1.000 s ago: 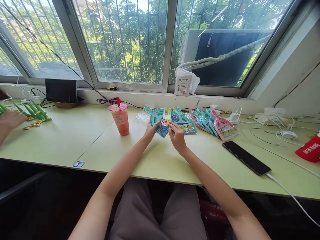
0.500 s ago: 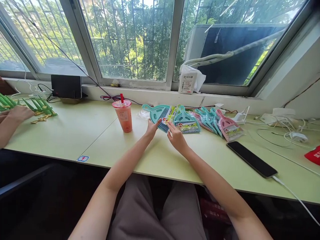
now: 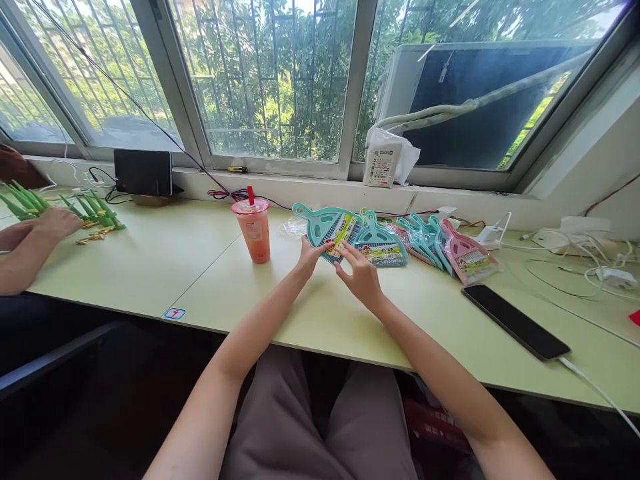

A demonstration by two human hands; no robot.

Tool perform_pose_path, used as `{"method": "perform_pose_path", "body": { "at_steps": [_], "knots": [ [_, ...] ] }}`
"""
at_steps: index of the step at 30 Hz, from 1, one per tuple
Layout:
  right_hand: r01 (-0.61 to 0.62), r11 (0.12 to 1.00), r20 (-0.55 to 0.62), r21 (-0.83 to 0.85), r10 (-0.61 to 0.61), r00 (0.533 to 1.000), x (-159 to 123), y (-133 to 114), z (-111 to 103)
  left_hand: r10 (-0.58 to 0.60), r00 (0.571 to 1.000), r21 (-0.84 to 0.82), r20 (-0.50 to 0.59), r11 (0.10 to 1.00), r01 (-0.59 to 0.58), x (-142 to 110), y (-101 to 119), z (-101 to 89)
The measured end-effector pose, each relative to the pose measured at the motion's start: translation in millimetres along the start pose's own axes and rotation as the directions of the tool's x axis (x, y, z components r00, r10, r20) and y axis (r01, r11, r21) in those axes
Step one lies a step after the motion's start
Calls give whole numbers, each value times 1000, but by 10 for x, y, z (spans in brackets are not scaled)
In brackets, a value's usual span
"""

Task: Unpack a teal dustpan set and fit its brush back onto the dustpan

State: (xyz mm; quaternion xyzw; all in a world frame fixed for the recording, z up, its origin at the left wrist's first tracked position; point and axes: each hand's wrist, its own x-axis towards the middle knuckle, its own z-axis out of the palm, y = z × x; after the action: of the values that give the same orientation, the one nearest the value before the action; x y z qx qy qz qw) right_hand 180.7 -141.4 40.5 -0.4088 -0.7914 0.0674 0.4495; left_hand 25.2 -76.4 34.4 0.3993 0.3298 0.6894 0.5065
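Right of the cup [image 3: 255, 233], one dustpan [image 3: 320, 223] is gripped by the left hand [image 3: 311, 257], its label [image 3: 345, 229] touched by the half-open right hand [image 3: 363, 277]; bagged packs [image 3: 465, 253] are untouched.

Occlusion, crop, unreadable print.
Teal dustpan [image 3: 319, 224]: lower edge partly behind left hand [image 3: 312, 257]. Label [image 3: 345, 228] lettering too small. Red item [image 3: 635, 318] cropped right.

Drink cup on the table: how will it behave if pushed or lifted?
The drink cup would likely tip if pushed near the top, being tall with a narrower base. It's probably fairly weighty, since orange-pink drink shows through much of its wall.
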Motion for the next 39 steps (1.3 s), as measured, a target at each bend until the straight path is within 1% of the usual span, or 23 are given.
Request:
{"method": "perform_pose_path", "body": {
  "at_steps": [2, 3, 4, 5, 7, 9, 10, 12, 14, 17, 20, 23, 25, 26, 27, 28, 30, 31, 32, 33, 35, 37, 39],
  "knots": [
    [-98, 992, -162, 86, 111, 981, 39, 44, -42, 22, 999, 6, 48, 1000, -22, 1, 9, 12],
    [-160, 973, -230, 167, 196, 953, 66, 98, -54, 32, 996, 13, 78, 999, -33, -3, 12, 23],
    [-225, 935, -263, 276, 298, 918, 95, 171, -58, 41, 993, 23, 108, 999, -43, -11, 13, 35],
    [-286, 871, -244, 400, 402, 883, 122, 260, -55, 45, 989, 35, 138, 998, -50, -21, 9, 47],
    [-390, 677, -66, 624, 544, 837, 162, 453, -29, 33, 980, 67, 195, 997, -47, -44, -14, 65],
    [-472, 472, 144, 744, 577, 804, 177, 617, 13, 0, 973, 107, 230, 994, -26, -61, -52, 68],
    [-496, 392, 211, 775, 579, 787, 178, 674, 35, -15, 971, 125, 237, 992, -15, -64, -70, 64],
    [-505, 284, 264, 815, 594, 760, 176, 731, 71, -32, 971, 142, 239, 990, -2, -64, -92, 49],
    [-490, 231, 276, 840, 597, 754, 175, 728, 88, -27, 970, 132, 244, 991, -5, -63, -80, 38],
    [-472, 208, 282, 857, 577, 766, 175, 683, 83, -19, 958, 116, 287, 993, -15, -74, -19, 42],
    [-443, 180, 267, 878, 584, 767, 170, 667, 63, -93, 945, 144, 313, 988, 49, -64, 25, 51],
    [-394, 153, 231, 906, 602, 765, 170, 696, 42, -233, 954, 234, 188, 954, 187, 10, 17, 1],
    [-368, 142, 206, 919, 624, 754, 179, 727, 26, -217, 975, 361, 43, 913, 187, 82, 2, -86],
    [-361, 137, 196, 922, 640, 743, 186, 742, 18, -151, 988, 468, -16, 872, 141, 115, -3, -143],
    [-356, 134, 186, 925, 658, 730, 192, 756, 10, -52, 998, 599, -47, 797, 70, 145, -7, -205],
    [-353, 132, 176, 926, 677, 715, 199, 767, 3, 60, 997, 735, -41, 678, -11, 169, -9, -268],
    [-350, 130, 161, 928, 706, 690, 209, 776, -13, 219, 973, 928, 71, 345, -145, 199, -21, -382],
    [-349, 130, 156, 928, 715, 682, 212, 774, -20, 237, 961, 966, 143, 177, -187, 207, -33, -426],
    [-350, 131, 154, 928, 719, 677, 213, 767, -28, 209, 957, 977, 201, 33, -213, 213, -51, -458],
    [-353, 132, 155, 926, 720, 676, 213, 755, -36, 152, 959, 971, 238, -76, -229, 217, -72, -478],
    [-365, 138, 164, 921, 712, 683, 210, 721, -52, 36, 966, 949, 255, -201, -243, 226, -115, -483],
    [-377, 149, 172, 914, 699, 694, 206, 682, -67, -9, 968, 940, 250, -240, -245, 235, -135, -454],
    [-378, 160, 172, 912, 687, 706, 203, 651, -76, 22, 969, 939, 248, -253, -234, 238, -115, -408]
  ]
}}
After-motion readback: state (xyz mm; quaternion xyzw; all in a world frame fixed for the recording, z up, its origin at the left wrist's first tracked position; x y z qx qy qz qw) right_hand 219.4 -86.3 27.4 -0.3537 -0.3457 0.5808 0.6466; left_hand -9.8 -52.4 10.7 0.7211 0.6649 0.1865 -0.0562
